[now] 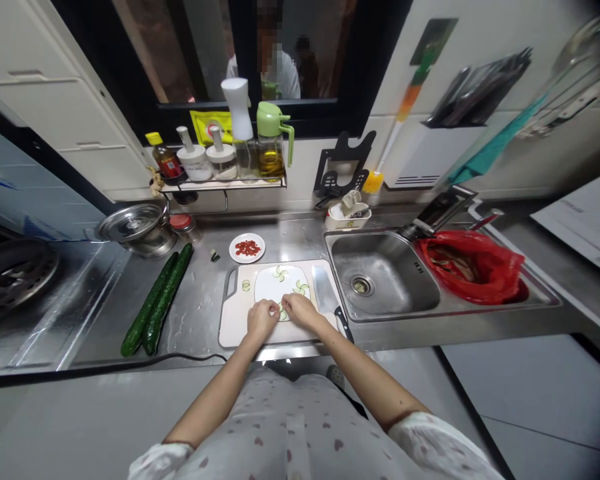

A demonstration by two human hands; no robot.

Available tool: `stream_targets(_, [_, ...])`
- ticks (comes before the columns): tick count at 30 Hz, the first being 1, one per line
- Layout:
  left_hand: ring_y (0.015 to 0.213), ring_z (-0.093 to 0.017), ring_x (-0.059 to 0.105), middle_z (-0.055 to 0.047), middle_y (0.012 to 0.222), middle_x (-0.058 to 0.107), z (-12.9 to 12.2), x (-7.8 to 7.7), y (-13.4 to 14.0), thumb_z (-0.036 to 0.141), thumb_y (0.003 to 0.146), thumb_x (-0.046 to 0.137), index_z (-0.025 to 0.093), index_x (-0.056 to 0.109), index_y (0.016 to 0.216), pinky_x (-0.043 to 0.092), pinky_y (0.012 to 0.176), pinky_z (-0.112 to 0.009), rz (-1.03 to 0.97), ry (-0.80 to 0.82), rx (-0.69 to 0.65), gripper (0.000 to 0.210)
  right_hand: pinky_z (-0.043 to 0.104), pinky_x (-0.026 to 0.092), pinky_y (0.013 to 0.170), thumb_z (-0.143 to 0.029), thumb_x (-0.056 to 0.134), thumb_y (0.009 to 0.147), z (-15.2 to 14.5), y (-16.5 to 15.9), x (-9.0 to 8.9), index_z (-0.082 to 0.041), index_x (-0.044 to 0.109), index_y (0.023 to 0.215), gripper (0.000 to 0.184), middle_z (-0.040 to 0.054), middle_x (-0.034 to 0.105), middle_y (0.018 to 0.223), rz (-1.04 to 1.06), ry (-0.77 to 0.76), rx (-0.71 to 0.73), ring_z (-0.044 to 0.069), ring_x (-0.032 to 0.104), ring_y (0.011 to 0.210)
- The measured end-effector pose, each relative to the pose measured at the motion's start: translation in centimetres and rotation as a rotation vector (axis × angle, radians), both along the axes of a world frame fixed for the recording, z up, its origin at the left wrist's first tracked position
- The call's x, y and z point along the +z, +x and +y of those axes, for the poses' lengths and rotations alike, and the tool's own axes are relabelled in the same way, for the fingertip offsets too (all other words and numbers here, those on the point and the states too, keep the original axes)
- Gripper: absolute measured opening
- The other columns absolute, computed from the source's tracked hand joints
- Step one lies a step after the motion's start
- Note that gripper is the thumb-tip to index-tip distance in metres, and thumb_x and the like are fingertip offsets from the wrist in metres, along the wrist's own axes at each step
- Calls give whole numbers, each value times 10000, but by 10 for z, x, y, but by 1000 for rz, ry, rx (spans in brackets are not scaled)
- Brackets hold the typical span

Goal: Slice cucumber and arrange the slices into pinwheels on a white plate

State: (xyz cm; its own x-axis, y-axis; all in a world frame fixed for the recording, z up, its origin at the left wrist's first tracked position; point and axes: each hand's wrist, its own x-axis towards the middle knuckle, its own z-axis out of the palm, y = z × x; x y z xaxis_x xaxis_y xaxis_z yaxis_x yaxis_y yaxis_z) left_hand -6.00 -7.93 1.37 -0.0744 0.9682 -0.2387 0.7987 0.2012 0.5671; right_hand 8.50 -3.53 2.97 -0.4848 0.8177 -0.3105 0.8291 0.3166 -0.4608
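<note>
My left hand [263, 318] and my right hand [300, 311] meet over the near edge of a white plate [269, 283]. Both have their fingers pinched; anything between the fingertips is too small to make out. Thin cucumber slices [283, 313] lie on the plate right between the fingertips. More slices form pinwheel shapes at the plate's far side [280, 273] and right side [301, 288]. Under the plate is a pale cutting board [235, 327]. A few loose cucumber slices [246, 285] rest on its left part, and a broad-bladed knife [324, 288] lies along its right.
Two whole cucumbers [163, 300] and a lidded steel pot [140, 230] stand left. Behind the board is a small plate [233, 257] with red pieces. To the right are a sink [395, 280] and a red bag [480, 280]. Bottles [271, 150] line a wall shelf.
</note>
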Motion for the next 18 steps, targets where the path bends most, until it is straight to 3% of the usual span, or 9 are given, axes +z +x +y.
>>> stream_targets(7, [930,-188,601,-49,938,666,-1,0,1,235,801,559,206,701,843,387,808,-272,47,6,-11,151,243,315,670,-160,466,876,-2,-2,2,-164,642,942,187,91,635,975,-74,42,-21,174,548,901])
stream_targets(13, [912,-208,608,-47,917,671,3,4,8,374,822,567,214,687,785,373,800,-302,109,-24,17,203,256,334,699,-193,480,884,-5,0,0,-171,637,941,169,92,613,991,-89,73,-22,186,538,926])
stream_targets(18, [901,-190,612,-29,912,681,6,6,10,317,810,581,225,672,807,358,779,-287,109,-34,21,129,262,353,732,-160,463,886,-7,-1,-2,-176,636,953,186,92,609,1008,-129,108,-13,192,536,951])
